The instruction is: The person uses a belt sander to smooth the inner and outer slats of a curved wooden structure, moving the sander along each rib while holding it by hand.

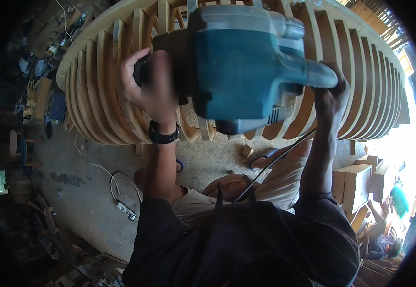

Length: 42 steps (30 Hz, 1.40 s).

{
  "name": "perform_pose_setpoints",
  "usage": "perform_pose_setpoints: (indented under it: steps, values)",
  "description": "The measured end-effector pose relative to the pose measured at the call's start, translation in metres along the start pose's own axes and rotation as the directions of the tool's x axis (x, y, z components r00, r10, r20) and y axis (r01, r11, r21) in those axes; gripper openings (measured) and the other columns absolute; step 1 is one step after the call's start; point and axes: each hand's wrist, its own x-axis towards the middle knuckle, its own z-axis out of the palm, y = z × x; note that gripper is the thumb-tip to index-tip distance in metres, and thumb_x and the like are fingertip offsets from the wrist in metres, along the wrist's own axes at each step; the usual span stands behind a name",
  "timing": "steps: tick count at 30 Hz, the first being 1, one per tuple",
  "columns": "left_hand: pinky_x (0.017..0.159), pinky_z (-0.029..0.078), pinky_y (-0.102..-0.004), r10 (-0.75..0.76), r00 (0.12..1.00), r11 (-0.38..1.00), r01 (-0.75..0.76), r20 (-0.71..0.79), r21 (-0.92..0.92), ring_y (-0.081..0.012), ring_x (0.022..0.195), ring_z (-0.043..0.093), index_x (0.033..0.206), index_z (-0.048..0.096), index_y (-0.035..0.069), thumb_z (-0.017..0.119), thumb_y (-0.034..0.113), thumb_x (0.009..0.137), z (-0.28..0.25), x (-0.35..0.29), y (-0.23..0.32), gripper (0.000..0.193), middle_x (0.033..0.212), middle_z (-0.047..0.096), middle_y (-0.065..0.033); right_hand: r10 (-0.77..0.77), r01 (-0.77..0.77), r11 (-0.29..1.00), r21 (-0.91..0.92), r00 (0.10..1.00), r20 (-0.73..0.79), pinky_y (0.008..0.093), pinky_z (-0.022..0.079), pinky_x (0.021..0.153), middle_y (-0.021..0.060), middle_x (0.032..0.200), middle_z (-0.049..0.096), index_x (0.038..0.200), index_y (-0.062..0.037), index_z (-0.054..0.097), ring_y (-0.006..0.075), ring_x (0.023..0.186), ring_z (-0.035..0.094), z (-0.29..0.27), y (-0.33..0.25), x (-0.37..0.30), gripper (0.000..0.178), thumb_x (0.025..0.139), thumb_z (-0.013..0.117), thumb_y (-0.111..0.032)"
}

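Observation:
A teal and grey belt sander [236, 71] is held up in front of me, over a large curved wooden frame of many evenly spaced slats [107, 95]. Its underside is hidden from this view. My left hand [153, 83], blurred and with a black watch [163, 133] at the wrist, is closed round the dark knob at the tool's left end. At the other end my right hand [332, 91] grips the rear handle. A black cord [275, 160] slants down across my lap.
On the concrete floor [88, 191] to the left lies a white cable with a socket block [124, 208]. A small wood block [247, 151] sits below the frame. Wooden boxes [358, 186] stand at the right, with another person [380, 241] near them. Clutter lines the far left.

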Motion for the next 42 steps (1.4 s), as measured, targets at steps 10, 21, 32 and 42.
perform_pose_setpoints:
  steps: [10, 21, 32, 42]
  values:
    - [0.072, 0.052, -0.0339, -0.024, 1.000, 0.995, 0.022, -0.020, -0.094, -0.0194, 0.073, 0.061, 0.110, 0.054, 0.001, 0.065, 0.030, 0.091, -0.076, -0.102, -0.021, 0.037, 0.087, 0.063, -0.0115, -0.304, 0.293, 0.934, 0.206, 0.952, 0.024, 0.0377, 0.049, 0.084, 0.0137, 0.094, 0.063, 0.085, -0.0020, 0.060, 0.0291, 0.096, 0.063, -0.008, 0.038, -0.091, 0.030, 0.072, 0.073, -0.026]
    - [0.080, 0.051, -0.0415, 0.155, 0.983, 0.973, -0.135, 0.097, -0.185, -0.0197, 0.070, 0.058, 0.115, 0.046, 0.007, 0.062, 0.032, 0.093, -0.083, -0.141, -0.019, 0.037, 0.082, 0.056, -0.0106, -0.321, 0.312, 0.937, 0.159, 0.947, 0.028, 0.0410, 0.050, 0.087, 0.0116, 0.092, 0.062, 0.085, -0.0049, 0.060, 0.0301, 0.102, 0.063, -0.023, 0.076, -0.120, 0.026, 0.070, 0.074, -0.022]
    - [0.060, 0.046, -0.0286, 0.232, 0.970, 0.953, -0.242, 0.077, 0.181, -0.0165, 0.068, 0.058, 0.098, 0.061, -0.002, 0.065, 0.020, 0.091, -0.001, 0.007, -0.006, 0.023, 0.078, 0.061, -0.0082, 0.024, -0.024, 0.999, -0.024, 1.000, 0.018, 0.0417, 0.049, 0.065, 0.0199, 0.079, 0.066, 0.088, -0.0067, 0.064, 0.0343, 0.077, 0.067, -0.006, -0.043, 0.010, 0.015, 0.074, 0.065, -0.012]
    - [0.079, 0.047, -0.0383, 0.075, 0.997, 0.997, -0.074, 0.033, -0.008, -0.0202, 0.077, 0.054, 0.114, 0.048, 0.005, 0.059, 0.037, 0.095, -0.097, -0.138, -0.018, 0.038, 0.086, 0.055, -0.0098, -0.423, 0.412, 0.895, 0.172, 0.905, 0.036, 0.0447, 0.049, 0.086, 0.0164, 0.094, 0.062, 0.085, -0.0035, 0.060, 0.0371, 0.096, 0.062, -0.017, 0.063, -0.110, 0.029, 0.065, 0.072, -0.022]
